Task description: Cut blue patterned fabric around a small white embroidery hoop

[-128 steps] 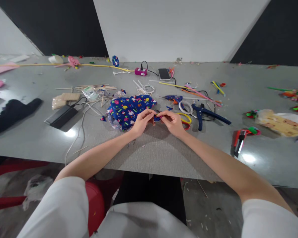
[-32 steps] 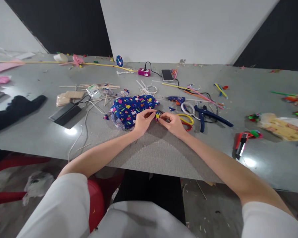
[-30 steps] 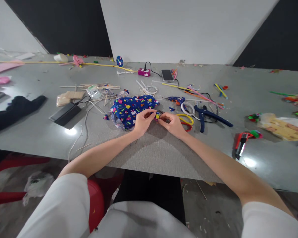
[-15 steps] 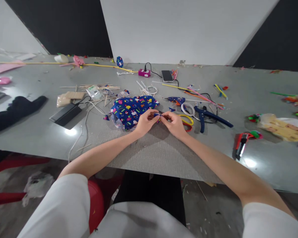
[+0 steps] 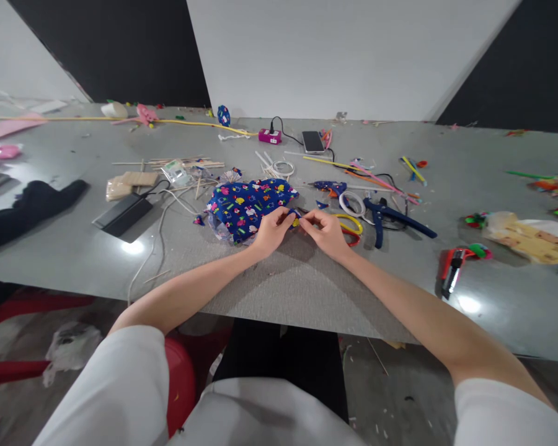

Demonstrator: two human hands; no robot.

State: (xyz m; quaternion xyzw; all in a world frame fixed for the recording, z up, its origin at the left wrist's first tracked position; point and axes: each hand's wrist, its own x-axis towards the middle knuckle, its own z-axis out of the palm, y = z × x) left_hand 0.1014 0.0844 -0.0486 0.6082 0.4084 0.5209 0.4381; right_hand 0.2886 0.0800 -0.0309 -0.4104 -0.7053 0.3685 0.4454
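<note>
A small blue piece (image 5: 296, 218) with a touch of yellow is held above the grey table (image 5: 279, 279), near its front edge. It is pinched from one side between the thumb and fingers of the left hand (image 5: 272, 235) and from the other by the fingertips of the right hand (image 5: 328, 235). Most of it is covered by the fingers, so its full shape cannot be told.

Just beside the left hand, a blue patterned cloth (image 5: 248, 207) is laid in a loose heap. Beyond the right hand, the yellow and red handles of scissors (image 5: 356, 224) are partly hidden. Farther right, a white ring (image 5: 352, 204) and dark blue pliers (image 5: 390, 217) are noted, with a blue glue gun (image 5: 330, 187) placed behind. A red cutter (image 5: 452, 272) is set well apart at the right.

At the left, a black box (image 5: 125, 215) is positioned near wrapped beige blocks (image 5: 130, 184). At the back, a phone (image 5: 313, 142) is placed beside a purple power socket (image 5: 270, 136), into which a black plug (image 5: 272, 129) is inserted.
</note>
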